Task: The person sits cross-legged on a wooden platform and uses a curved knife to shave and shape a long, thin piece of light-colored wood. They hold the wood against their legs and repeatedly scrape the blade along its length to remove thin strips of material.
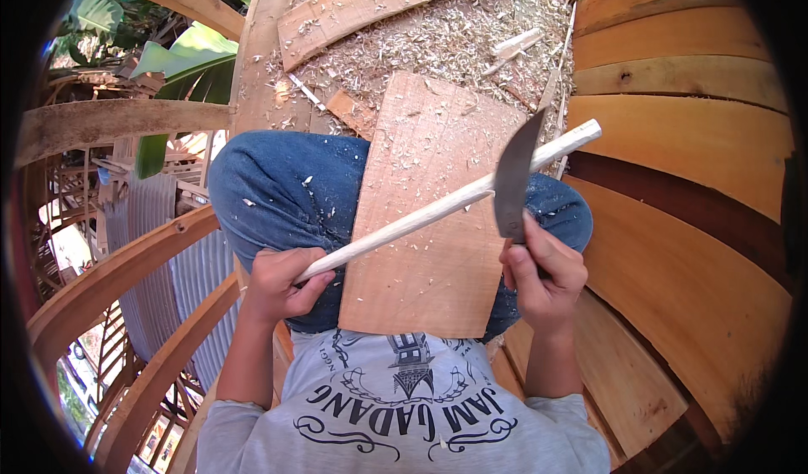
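Observation:
My left hand point(288, 284) is closed around the lower left end of a pale, whittled wooden stick point(421, 215). The stick slants up to the right across my lap, its far end past my right knee. In my right hand point(546, 274) is a knife with a broad, curved dark blade point(512, 179), fingers wrapped round its handle, which they mostly hide. The blade points away from me and lies across the stick, with a small curl of wood at its edge. Beneath them a flat wooden board point(425, 280) rests over my thighs, dotted with a few shavings.
Shavings point(438, 49) cover the wooden floor ahead, with a curved plank point(370, 11) and a short split piece of wood point(515, 46) among them. A wall of wooden planks point(682, 129) stands close on the right. Wooden rails point(126, 120) run along the left, with a banana leaf point(189, 61) beyond.

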Tool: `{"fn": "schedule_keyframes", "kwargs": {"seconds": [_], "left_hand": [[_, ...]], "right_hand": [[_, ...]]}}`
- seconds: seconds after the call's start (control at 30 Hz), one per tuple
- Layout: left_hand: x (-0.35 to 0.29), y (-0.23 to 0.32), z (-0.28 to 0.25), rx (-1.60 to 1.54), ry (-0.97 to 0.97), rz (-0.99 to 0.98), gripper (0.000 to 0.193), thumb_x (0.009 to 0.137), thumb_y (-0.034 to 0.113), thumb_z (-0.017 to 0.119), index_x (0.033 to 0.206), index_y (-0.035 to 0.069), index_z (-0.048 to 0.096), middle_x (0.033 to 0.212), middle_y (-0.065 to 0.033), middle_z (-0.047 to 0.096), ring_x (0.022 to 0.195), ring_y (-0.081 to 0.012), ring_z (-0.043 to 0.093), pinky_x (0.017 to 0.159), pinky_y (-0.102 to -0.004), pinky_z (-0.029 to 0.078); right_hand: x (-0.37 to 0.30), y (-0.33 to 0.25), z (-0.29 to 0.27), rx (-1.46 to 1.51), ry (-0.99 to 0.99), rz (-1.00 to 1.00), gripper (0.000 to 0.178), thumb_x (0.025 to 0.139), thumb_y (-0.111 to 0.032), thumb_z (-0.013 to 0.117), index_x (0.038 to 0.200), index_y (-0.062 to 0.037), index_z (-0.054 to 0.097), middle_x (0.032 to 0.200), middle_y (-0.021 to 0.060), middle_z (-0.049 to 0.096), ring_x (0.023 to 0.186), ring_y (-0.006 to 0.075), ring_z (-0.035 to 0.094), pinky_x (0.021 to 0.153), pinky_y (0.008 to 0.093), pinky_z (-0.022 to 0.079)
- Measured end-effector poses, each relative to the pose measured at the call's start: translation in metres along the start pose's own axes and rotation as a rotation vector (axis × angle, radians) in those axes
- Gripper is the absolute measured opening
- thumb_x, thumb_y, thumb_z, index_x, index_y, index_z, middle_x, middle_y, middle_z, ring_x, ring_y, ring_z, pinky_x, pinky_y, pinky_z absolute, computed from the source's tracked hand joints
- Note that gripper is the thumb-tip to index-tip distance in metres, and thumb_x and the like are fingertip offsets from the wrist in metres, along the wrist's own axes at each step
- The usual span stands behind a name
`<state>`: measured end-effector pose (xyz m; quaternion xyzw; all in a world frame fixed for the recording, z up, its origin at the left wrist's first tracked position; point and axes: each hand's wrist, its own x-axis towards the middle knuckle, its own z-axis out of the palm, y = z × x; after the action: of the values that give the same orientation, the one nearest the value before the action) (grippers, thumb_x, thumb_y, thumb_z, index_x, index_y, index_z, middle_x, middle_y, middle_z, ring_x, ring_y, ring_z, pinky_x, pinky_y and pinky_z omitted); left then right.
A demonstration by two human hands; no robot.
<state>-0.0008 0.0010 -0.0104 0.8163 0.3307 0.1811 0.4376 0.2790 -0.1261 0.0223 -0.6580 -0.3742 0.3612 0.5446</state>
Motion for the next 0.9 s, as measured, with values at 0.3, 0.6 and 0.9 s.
{"fn": "schedule_keyframes", "kwargs": {"seconds": [0.3, 0.6, 0.9], "left_hand": [[-0.001, -0.001, 0.0, 0.0, -0.002, -0.016, 0.009, 0.072, 0.008, 0.068, 0.078, 0.002, 0.066, 0.054, -0.0042, 0.057, 0.043, -0.0141, 0.055, 0.043, -0.0246, 0.041], [0.0, -0.001, 0.0, 0.005, -0.009, -0.033, 0.013, 0.068, 0.006, 0.073, 0.078, 0.002, 0.066, 0.058, -0.0079, 0.059, 0.044, -0.0172, 0.056, 0.042, -0.0262, 0.041], [0.002, 0.003, -0.003, -0.002, -0.021, -0.025, 0.013, 0.068, 0.006, 0.073, 0.079, 0.003, 0.066, 0.059, -0.007, 0.06, 0.044, -0.0157, 0.056, 0.042, -0.025, 0.041]], "right_hand": [[0.0, 0.004, -0.005, -0.115, -0.155, -0.063, 0.038, 0.083, 0.007, 0.059, 0.12, 0.0032, 0.058, 0.072, 0.0073, 0.06, 0.053, 0.007, 0.049, 0.047, 0.0196, 0.038], [0.007, 0.001, -0.002, -0.301, -0.491, -0.204, 0.044, 0.076, 0.005, 0.067, 0.119, 0.0007, 0.06, 0.068, 0.0098, 0.057, 0.056, 0.0129, 0.056, 0.05, 0.0254, 0.045], [0.001, -0.001, -0.004, -0.076, 0.053, -0.02, 0.036, 0.083, 0.005, 0.06, 0.119, 0.0061, 0.058, 0.071, 0.0094, 0.059, 0.054, 0.0095, 0.052, 0.049, 0.0212, 0.042]]}}
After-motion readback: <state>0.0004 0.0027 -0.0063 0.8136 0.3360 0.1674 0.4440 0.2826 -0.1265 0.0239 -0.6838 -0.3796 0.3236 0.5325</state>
